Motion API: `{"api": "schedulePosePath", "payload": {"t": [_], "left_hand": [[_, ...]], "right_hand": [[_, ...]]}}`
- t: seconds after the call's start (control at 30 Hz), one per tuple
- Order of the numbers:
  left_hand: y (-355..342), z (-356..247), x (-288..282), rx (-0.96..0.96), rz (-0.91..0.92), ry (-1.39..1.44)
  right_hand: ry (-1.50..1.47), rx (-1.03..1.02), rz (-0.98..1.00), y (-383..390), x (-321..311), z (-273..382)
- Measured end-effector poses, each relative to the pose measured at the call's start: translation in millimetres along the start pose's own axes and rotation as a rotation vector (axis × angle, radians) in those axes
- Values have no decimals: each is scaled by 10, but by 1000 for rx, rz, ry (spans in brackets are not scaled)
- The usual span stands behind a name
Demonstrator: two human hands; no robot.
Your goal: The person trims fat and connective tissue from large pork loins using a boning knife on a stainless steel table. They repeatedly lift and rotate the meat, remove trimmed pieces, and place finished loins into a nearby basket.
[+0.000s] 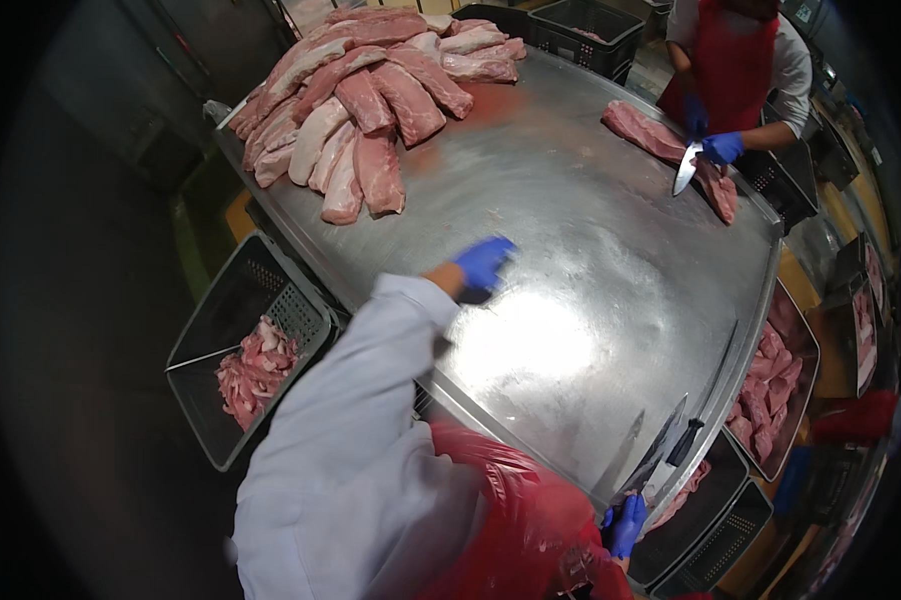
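My left hand (485,266), in a blue glove, is out over the middle of the steel table (570,215). Motion smears its fingers, so their closure is unclear, and no object shows in it. At the near right edge, my blue-gloved right hand (626,526) is closed at the base of a knife (662,444), whose blade points away over the table. Just right of that blade lies another knife with a black handle (685,441). A large pile of long pork loin pieces (380,95) covers the table's far left part.
Across the table, a co-worker in blue gloves cuts a long meat piece (642,130) with a knife (686,168). A dark crate (195,365) with trimmings stands left of the table. Crates with meat (767,385) stand along the right edge, and a black crate (590,38) behind.
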State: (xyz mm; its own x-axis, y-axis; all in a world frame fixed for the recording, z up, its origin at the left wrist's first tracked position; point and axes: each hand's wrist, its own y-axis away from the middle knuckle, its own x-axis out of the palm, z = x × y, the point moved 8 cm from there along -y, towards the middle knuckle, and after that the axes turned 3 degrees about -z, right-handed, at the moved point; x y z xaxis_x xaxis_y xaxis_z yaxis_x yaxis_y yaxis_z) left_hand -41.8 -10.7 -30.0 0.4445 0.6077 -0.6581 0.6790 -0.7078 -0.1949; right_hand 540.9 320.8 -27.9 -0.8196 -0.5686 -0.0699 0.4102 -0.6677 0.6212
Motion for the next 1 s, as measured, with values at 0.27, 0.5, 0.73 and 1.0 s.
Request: {"api": "schedulePosePath", "payload": {"t": [0.27,0.5,0.73,1.0], "left_hand": [[793,1573,-2623,-98,174,-965],[-17,2540,-2451,139,88,-954],[-1319,2144,-1779,-49,38,-866],[-507,973,-964,273,195,-436]], "right_hand": [[50,-56,-127,56,1083,346],[126,-77,-77,251,1753,335],[129,-30,-190,570,2132,428],[40,-85,-304,744,1780,189]]}}
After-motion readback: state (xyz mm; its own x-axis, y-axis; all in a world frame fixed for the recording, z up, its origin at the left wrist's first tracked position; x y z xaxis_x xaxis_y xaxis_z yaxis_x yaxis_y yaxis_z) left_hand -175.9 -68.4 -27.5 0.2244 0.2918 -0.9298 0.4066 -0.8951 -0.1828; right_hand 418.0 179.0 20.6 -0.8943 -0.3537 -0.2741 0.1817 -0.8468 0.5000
